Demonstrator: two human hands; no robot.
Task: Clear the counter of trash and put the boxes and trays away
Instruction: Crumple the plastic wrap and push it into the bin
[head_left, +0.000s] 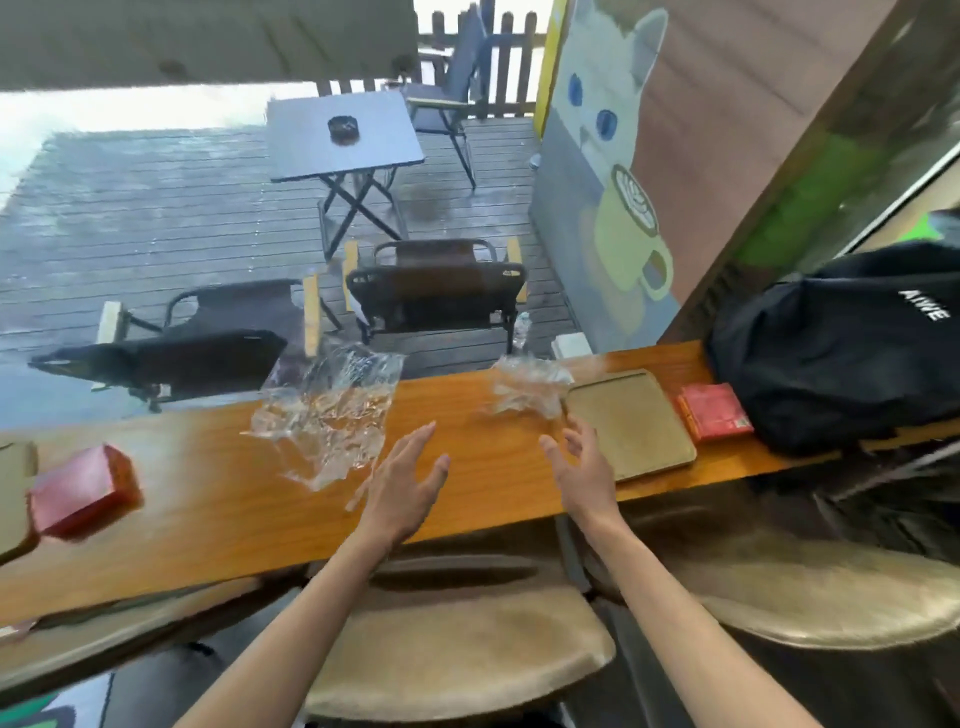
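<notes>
On the wooden counter (218, 499) a large crumpled clear plastic wrapper (327, 410) lies left of centre. A smaller clear wrapper (524, 387) lies at the far edge beside a tan tray (631, 426). One red box (83, 491) sits at the left, and another red box (714, 411) lies right of the tray. My left hand (402, 486) hovers over the counter with fingers spread, just right of the large wrapper and holding nothing. With fingers loosely bent and nothing in it, my right hand (579, 467) hovers near the tray's left edge.
A black backpack (841, 343) rests on the counter's right end. Part of another tan tray (15, 493) shows at the far left. Cushioned stools (457, 654) stand under the counter. Beyond it are folding chairs (436, 291) and a small table (343, 135) on the deck.
</notes>
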